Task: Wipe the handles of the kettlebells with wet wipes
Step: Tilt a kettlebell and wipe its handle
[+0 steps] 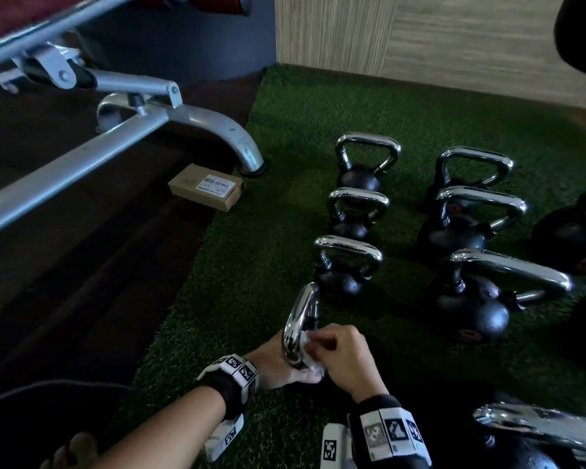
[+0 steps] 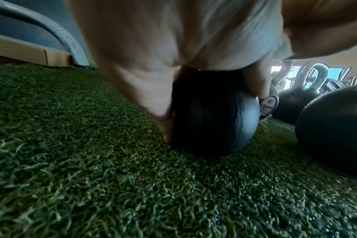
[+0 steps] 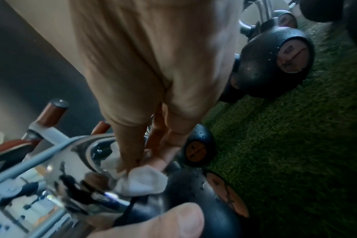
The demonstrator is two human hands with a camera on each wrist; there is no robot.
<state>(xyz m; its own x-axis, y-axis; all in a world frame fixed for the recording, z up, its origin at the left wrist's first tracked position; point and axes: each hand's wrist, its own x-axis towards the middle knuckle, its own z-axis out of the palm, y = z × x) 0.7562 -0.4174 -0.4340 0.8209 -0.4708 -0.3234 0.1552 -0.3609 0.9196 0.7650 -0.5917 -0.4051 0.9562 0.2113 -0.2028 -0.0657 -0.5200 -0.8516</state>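
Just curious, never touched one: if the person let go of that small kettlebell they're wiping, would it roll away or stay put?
Probably it would stay put. The kettlebell has a round black body nestled in the artificial turf, which should resist rolling. It looks like solid metal, so likely heavy for its size. Its chrome handle, being wiped with the wet wipe, may feel slippery.

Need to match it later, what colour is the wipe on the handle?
White; the wet wipe shows best in the right wrist view.
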